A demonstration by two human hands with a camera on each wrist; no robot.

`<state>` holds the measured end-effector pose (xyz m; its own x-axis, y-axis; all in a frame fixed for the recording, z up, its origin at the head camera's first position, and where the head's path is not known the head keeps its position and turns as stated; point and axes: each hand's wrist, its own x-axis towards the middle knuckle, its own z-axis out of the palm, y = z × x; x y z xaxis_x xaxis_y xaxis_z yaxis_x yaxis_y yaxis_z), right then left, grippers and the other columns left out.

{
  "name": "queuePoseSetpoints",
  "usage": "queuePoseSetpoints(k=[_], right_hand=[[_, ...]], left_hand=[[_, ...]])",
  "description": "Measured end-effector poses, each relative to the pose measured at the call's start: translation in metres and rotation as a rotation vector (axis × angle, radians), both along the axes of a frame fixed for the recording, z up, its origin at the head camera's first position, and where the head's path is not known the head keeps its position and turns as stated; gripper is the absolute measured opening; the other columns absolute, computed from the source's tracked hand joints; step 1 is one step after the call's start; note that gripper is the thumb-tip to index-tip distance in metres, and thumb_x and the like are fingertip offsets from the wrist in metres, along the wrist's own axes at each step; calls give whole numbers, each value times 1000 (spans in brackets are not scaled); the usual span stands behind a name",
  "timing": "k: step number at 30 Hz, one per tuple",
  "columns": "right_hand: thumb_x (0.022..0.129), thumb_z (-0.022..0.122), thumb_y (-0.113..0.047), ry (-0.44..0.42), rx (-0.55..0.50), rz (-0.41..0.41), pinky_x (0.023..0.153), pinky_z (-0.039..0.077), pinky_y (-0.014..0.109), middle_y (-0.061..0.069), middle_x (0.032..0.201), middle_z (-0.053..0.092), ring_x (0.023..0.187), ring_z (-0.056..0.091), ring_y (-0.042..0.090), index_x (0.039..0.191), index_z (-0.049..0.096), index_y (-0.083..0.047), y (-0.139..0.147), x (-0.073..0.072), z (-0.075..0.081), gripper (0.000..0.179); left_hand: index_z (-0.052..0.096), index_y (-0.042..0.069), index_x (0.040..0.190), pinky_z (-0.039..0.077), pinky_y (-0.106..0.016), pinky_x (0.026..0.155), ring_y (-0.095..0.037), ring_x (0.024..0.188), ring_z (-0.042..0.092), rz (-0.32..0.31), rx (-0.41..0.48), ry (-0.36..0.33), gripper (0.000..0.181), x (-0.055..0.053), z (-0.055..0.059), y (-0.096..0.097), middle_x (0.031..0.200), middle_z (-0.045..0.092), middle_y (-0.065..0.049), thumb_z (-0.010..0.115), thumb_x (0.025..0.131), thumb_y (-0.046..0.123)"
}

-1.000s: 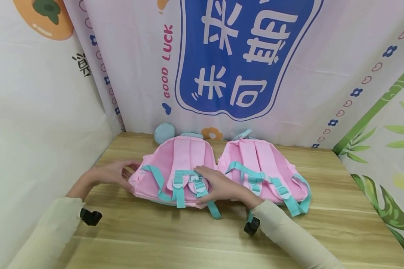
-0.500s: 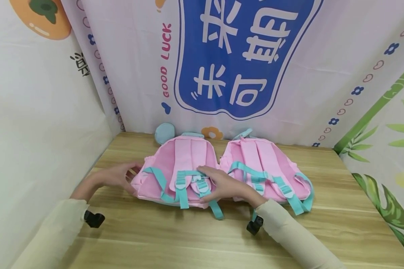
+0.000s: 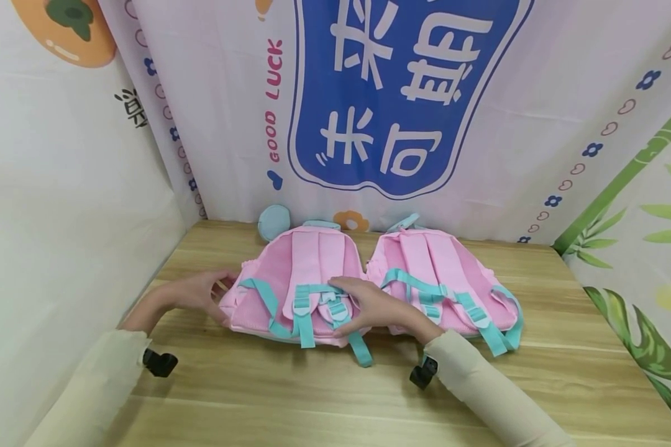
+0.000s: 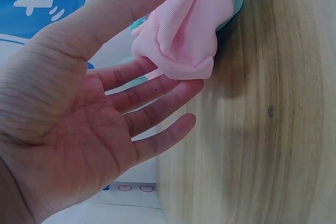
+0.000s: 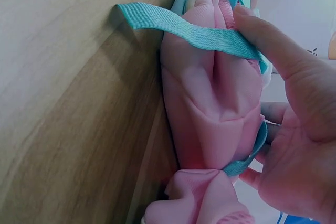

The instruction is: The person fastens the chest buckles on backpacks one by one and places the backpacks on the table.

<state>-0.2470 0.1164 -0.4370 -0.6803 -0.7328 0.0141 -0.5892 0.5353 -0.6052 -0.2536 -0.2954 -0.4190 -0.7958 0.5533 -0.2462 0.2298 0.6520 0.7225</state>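
Note:
Two pink backpacks with turquoise straps lie side by side on the wooden table, their shoulder-strap sides up. In the head view, my left hand (image 3: pixel 200 295) is at the outer side of the left backpack (image 3: pixel 271 267). The left wrist view shows that hand's fingers (image 4: pixel 157 119) spread and nearly straight, fingertips against the pink fabric. Over the left backpack's lower right corner rests my right hand (image 3: pixel 371 305), beside the buckles. Its thumb (image 5: pixel 268 38) lies along the bag's near edge by a turquoise strap (image 5: pixel 199 35); its other fingers are partly hidden behind the bag.
Touching on the right is the second backpack (image 3: pixel 442 273), its strap loops hanging toward the near side. A round pale blue piece (image 3: pixel 274 222) sticks up behind the left bag. The wooden table (image 3: pixel 291 397) meets a printed cloth backdrop (image 3: pixel 229 124) at the back.
My left hand and both backpacks have shifted slightly to the right, mostly in the first half second. My right hand has stayed on the left backpack's corner, moving slightly with it.

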Motion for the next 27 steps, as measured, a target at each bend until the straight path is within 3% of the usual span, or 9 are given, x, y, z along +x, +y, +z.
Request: queuePoseSetpoints(k=[9,15,21,27], right_hand=[[74,91,-40,-22,-9,-11,123,30,47,8,163,40,152,34,27,156,40,-9,0,0,-1,102],[74,91,-40,-45,-11,-23,124,29,47,8,163,38,153,33,28,157,38,-10,1,1,-1,103],[74,91,-40,-44,-5,-26,124,29,46,8,164,38,153,33,27,157,38,-11,1,0,-3,103],[74,91,-41,-42,-2,-23,124,29,47,8,164,37,153,33,27,157,37,-11,1,-1,-4,103]], left_hand=[[44,-7,144,51,-52,99,-31,116,58,-22,-8,-2,89,2,7,-1,133,57,-21,91,73,20],[39,-6,149,49,-57,102,-39,124,54,-33,-38,8,93,3,16,2,139,53,-24,90,76,22],[34,-4,153,48,-62,102,-51,133,46,-4,-111,79,97,2,33,13,152,41,-30,86,81,33],[38,4,154,47,-63,104,-46,134,48,-43,-106,161,91,-2,47,32,152,46,-25,84,83,38]])
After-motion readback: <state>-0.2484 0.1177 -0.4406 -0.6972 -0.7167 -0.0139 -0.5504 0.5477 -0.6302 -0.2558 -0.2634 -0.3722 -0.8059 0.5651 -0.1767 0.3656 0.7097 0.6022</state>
